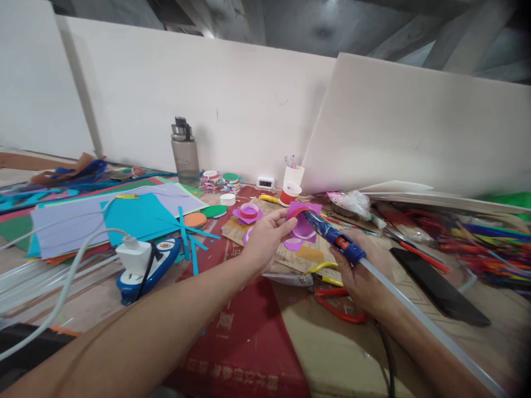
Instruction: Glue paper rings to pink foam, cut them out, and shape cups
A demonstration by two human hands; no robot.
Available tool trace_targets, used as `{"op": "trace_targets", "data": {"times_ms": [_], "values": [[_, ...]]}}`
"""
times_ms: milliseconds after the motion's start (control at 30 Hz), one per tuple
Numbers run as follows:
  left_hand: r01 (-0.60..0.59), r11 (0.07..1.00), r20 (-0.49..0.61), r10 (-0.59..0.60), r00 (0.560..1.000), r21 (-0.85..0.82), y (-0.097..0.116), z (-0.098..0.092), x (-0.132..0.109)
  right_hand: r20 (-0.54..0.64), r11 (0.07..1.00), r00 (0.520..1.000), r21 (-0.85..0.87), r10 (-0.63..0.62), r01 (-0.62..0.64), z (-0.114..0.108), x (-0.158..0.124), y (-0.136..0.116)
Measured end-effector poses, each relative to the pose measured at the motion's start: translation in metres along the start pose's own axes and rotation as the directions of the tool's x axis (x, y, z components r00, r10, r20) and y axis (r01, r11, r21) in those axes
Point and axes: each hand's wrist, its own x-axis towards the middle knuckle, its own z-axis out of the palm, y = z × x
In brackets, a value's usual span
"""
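My left hand (269, 235) pinches a square of purple paper (309, 214) that carries a ring-shaped piece, partly covered by the tool in front of it. In my right hand (360, 271) is a blue glue gun (332, 235), its tip end at the purple paper. A long translucent glue stick (415, 309) runs out of its back toward me. Below the hands lie yellow-handled scissors (323, 272) and a red-handled pair (340, 309). Left of my left hand, a pink ring (249, 210) sits on another purple piece.
Blue and lilac paper sheets (136, 218) and a power strip (151, 271) with a white plug lie left. A bottle (185, 152) and paper cups (290, 193) stand near the back wall. A black phone (437, 284) and a colourful pile (493, 243) lie right.
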Motion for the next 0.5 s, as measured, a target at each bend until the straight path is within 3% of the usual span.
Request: {"op": "trace_targets", "data": {"times_ms": [333, 500], "values": [[0.006, 1.0, 0.044, -0.007, 0.999, 0.023, -0.0004, -0.0006, -0.0012, -0.004, 0.997, 0.998, 0.048, -0.066, 0.066, -0.0013, 0.0021, -0.0028], [0.014, 1.0, 0.026, -0.014, 1.0, -0.001, -0.0004, 0.0001, -0.0011, 0.008, 0.999, 0.999, 0.037, -0.037, 0.037, 0.0003, 0.0014, -0.001]]}}
